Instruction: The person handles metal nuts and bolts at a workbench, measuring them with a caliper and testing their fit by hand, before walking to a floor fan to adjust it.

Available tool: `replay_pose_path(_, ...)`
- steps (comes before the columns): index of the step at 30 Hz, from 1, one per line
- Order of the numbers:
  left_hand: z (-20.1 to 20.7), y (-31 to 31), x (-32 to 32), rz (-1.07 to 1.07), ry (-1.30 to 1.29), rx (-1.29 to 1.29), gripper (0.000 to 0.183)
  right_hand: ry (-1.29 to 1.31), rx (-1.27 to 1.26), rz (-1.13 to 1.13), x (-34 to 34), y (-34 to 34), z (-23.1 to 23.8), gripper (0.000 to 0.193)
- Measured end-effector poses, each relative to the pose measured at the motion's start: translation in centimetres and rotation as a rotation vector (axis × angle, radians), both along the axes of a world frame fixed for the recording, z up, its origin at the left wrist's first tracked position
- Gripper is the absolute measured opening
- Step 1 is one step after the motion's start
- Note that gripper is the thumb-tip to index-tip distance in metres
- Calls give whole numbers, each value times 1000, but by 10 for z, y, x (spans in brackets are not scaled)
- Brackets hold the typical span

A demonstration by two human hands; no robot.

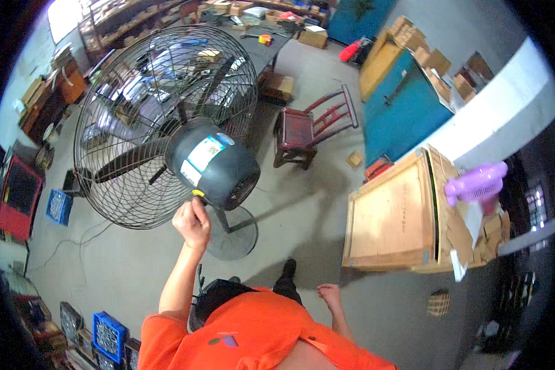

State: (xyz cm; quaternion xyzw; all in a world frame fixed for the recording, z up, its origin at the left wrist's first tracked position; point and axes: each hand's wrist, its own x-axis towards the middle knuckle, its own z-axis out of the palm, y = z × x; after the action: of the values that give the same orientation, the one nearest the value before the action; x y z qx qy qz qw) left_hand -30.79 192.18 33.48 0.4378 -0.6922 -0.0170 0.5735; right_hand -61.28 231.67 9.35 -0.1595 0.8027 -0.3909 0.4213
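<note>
A large black pedestal fan [213, 163] stands in front of me, with a wire cage, dark blades and a round motor housing bearing a white and blue label. Raised to the underside of that housing, my left hand [192, 223] is closed, fingertips pinched just below a small yellow piece [198, 193]. Whatever sits between those fingers is hidden. My right hand [330, 296] hangs low at my right side, its fingers curled, with nothing visible in it and away from the fan. The fan's round base [240, 237] rests on the floor beyond my left forearm.
A dark red wooden chair [297, 129] stands past the fan. To the right is a wooden crate [388, 213] with a purple plastic handheld item [478, 184] on top. Behind it is a teal cabinet [401, 111]. Blue crates [109, 336] sit lower left; a cable [80, 243] crosses the floor.
</note>
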Motion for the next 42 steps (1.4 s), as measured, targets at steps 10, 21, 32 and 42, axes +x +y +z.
replay_pose_path(10, 1, 32, -15, -61, 1076, 590, 32, 155, -161, 482, -197, -157, 23, 11)
replay_pose_path(21, -213, -32, -29, 26, 369, 583, 30, 180, -30, 723, -245, -257, 51, 19)
replay_pose_path(32, -214, -75, -68, 291, 220, 635, 29, 234, 10, 705, -292, -336, 70, 20)
replay_pose_path(42, -213, -64, -88, 459, 229, 665, 30, 86, 179, 839, -307, -388, 53, 19)
